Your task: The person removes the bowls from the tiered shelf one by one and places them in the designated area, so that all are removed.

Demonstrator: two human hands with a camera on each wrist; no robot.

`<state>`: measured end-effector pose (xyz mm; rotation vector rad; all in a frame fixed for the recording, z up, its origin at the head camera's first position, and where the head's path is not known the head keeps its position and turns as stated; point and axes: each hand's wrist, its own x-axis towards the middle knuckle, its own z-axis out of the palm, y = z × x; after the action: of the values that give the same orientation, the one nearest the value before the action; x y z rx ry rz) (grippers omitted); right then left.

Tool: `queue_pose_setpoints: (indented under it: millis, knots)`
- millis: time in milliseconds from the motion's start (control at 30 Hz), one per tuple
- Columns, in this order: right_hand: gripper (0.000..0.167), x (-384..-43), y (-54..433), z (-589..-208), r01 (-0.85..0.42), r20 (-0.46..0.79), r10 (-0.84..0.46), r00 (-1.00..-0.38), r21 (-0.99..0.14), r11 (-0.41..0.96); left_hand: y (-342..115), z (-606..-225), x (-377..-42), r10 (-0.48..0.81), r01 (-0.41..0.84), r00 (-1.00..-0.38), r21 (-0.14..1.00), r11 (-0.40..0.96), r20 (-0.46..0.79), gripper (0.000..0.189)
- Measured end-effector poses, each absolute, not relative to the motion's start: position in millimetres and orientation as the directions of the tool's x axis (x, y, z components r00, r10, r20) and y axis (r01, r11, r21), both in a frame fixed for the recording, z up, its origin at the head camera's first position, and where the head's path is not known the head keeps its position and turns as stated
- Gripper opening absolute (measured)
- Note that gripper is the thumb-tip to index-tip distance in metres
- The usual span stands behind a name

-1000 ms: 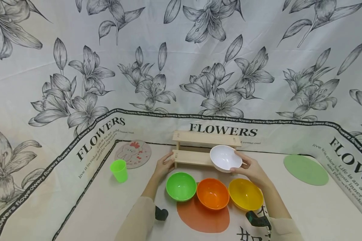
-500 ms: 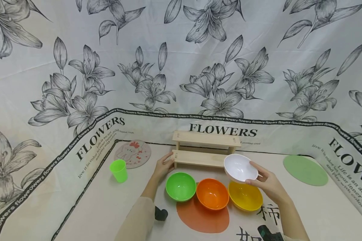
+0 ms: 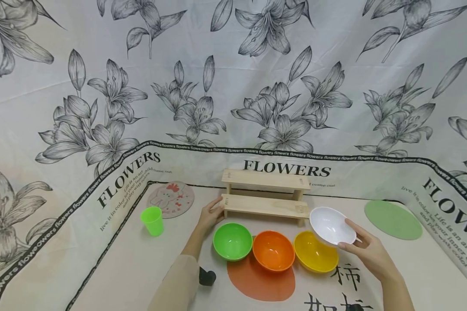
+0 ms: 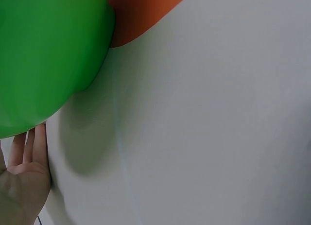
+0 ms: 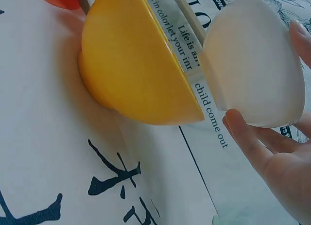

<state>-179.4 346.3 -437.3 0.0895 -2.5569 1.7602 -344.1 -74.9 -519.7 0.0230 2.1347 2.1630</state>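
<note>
My right hand [image 3: 373, 252] pinches the rim of a white bowl [image 3: 332, 225], thumb on the near side and fingers on the far side. The bowl is held tilted, right of a two-tier wooden shelf [image 3: 264, 205], and overlaps the yellow bowl [image 3: 315, 252] in the head view. In the right wrist view, the white bowl [image 5: 255, 64] shows its outer wall between thumb and fingers. My left hand [image 3: 210, 215] touches the left end of the shelf's lower tier. Its fingers [image 4: 39, 142] look fairly straight in the left wrist view, partly hidden behind the green bowl [image 4: 43, 55].
In front of the shelf, a green bowl [image 3: 232, 242], an orange bowl [image 3: 273, 251] and the yellow one stand in a row. A green cup [image 3: 153, 221] is at left, near a pink rabbit-print round [image 3: 171, 198]. At right lies a green oval [image 3: 393, 219]. Flower-print cloth hangs behind.
My right hand has carried the white bowl from over the shelf's lower tier to the right and toward me, past the shelf's end. My left hand has stayed at the shelf.
</note>
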Motion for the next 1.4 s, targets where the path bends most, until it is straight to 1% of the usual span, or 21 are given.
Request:
queue_pose_setpoints:
  millis: [200,300,500,667,700,800,900,933,1000,1067,1233,1400]
  knots:
    - [0.078,-172.6,357.0,-444.3,-0.049,0.060,0.016,-0.998,-0.926,0.375,-74.2,-520.4,-343.4,0.069,-0.061,-0.996,0.998,0.002,-0.061,0.046]
    - [0.077,-168.7,363.3,-450.2,-0.046,0.063,0.033,-0.997,-0.930,0.363,-74.0,-520.2,-343.0,0.065,-0.068,-0.996,0.998,0.004,-0.069,0.046]
    - [0.077,-160.2,378.8,-464.6,-0.039,0.055,0.058,-0.997,-0.970,0.241,-73.4,-518.7,-342.2,0.063,-0.067,-0.996,0.998,0.016,-0.068,0.045]
    - [0.078,-155.9,386.4,-468.4,0.048,-0.014,0.128,-0.992,-0.961,0.271,-73.2,-517.8,-342.3,0.065,-0.068,-0.996,0.998,0.019,-0.069,0.046]
    - [0.081,-154.7,386.9,-467.3,0.077,-0.038,0.134,-0.990,-0.951,0.299,-73.2,-517.4,-342.4,0.064,-0.073,-0.995,0.997,0.014,-0.074,0.046]
    - [0.081,-152.8,388.7,-467.7,0.068,-0.024,0.159,-0.987,-0.958,0.278,-72.9,-516.9,-342.5,0.066,-0.070,-0.995,0.997,0.015,-0.071,0.046]
    - [0.082,-149.6,390.7,-469.5,0.057,-0.009,0.162,-0.987,-0.954,0.294,-72.9,-516.1,-342.5,0.064,-0.082,-0.995,0.997,0.007,-0.082,0.045]
    - [0.081,-149.1,391.7,-470.9,0.048,-0.002,0.167,-0.986,-0.960,0.276,-73.0,-515.9,-342.4,0.064,-0.080,-0.995,0.997,0.008,-0.080,0.045]
    - [0.080,-147.5,394.4,-474.2,0.067,-0.008,0.183,-0.983,-0.946,0.317,-73.0,-515.9,-342.3,0.062,-0.077,-0.995,0.997,0.008,-0.077,0.045]
    - [0.081,-146.3,397.3,-476.6,0.111,-0.037,0.201,-0.979,-0.922,0.371,-73.0,-515.9,-342.2,0.060,-0.075,-0.995,0.997,0.011,-0.075,0.045]
    - [0.085,-144.1,404.7,-480.5,0.215,-0.136,0.216,-0.967,-0.888,0.406,-73.3,-516.3,-342.3,0.059,-0.084,-0.995,0.996,0.018,-0.085,0.045]
    - [0.086,-142.3,408.7,-484.6,0.225,-0.131,0.219,-0.967,-0.844,0.488,-73.8,-516.7,-341.3,0.065,-0.084,-0.994,0.996,0.013,-0.085,0.045]
